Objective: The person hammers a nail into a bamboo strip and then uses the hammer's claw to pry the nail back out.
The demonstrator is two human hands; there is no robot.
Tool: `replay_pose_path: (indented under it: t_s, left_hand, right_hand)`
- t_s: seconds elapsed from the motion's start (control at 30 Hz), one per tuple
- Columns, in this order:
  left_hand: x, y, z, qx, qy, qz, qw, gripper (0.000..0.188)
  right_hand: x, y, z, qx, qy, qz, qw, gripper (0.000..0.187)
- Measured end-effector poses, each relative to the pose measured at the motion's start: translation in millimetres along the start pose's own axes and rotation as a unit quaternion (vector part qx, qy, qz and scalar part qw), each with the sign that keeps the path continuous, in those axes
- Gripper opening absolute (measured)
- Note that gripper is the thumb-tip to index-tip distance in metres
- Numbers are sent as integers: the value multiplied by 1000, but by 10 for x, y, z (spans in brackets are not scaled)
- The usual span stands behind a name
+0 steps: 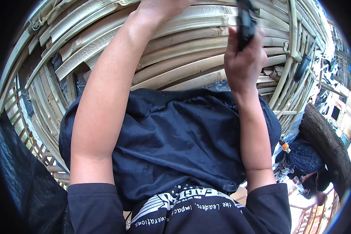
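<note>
My right hand (245,64) is raised in front of the bamboo slats (175,64), its fingers wrapped round a black elongated object (245,23). Motion blurs that object and the top edge cuts it off, so its exact kind does not show. At the top edge, left of it, is my left hand (165,7); its fingers lie out of the picture, and whether they hold anything is hidden. Both forearms reach up over dark blue cloth (183,132) that covers my lap.
A dark sheet (25,183) hangs at the lower left, beside a bamboo lattice. To the right, a black cylindrical thing (302,67) hangs on bamboo poles. Beyond it are a thick tree trunk (325,140), a dark blue bundle (304,156) and a small orange item (286,147).
</note>
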State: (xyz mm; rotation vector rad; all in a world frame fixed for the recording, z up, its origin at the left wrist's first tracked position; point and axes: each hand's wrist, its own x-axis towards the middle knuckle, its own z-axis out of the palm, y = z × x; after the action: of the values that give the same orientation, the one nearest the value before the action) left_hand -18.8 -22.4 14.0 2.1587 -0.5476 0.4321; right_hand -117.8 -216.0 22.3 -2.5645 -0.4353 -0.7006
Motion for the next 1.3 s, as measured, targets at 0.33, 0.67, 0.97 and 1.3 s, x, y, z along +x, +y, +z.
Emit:
replay_pose_path:
  t_s: [0.33,0.67,0.97,1.3]
  left_hand:
    - [-19,-2,-32,-4,-3,-25,1000,17]
    - [-3,2,23,15,32,46,998,19]
    - [-70,28,-1,32,51,34,998,20]
    - [-38,3,38,29,10,1,1000,17]
  right_hand:
    - [-28,-78,-56,-11,-12,4,1000,34]
    - [-11,-52,-63,-13,109,-24,994,29]
    - [-7,-21,-29,-5,-18,0,1000,30]
    - [-36,-48,-90,-10,-3,-17,1000,28]
